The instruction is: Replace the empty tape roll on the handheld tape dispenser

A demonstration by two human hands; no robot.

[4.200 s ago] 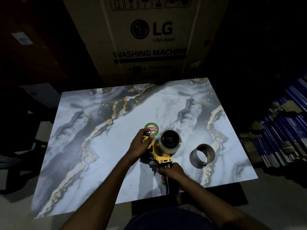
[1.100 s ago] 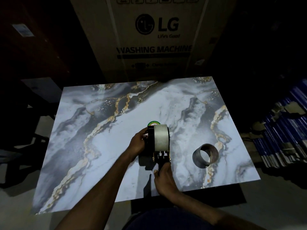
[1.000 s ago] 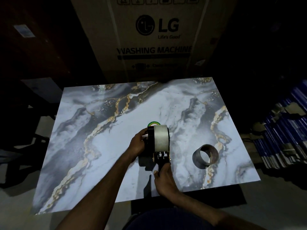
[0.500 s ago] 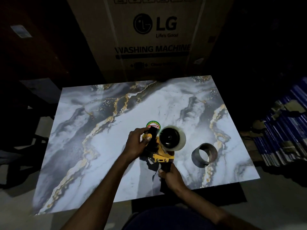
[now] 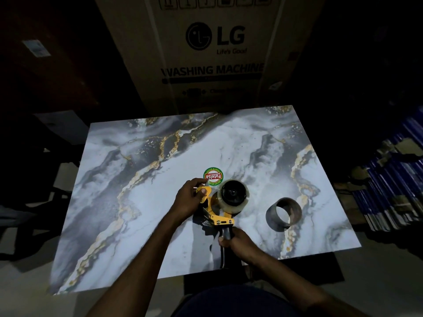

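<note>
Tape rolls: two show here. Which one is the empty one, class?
The brown cardboard core, lying bare on the marble table. The clear roll sits mounted on the yellow dispenser.

The surface (image 5: 142, 202) looks like grey and white marble with gold lines running across it. A round green and red sticker (image 5: 213, 176) lies flat near its middle. Behind the far edge stands a big brown cardboard box (image 5: 212, 53) with "LG" and "WASHING MACHINE" printed on it. Past the right edge, blue striped things (image 5: 389, 186) lie in a dark pile.
</note>
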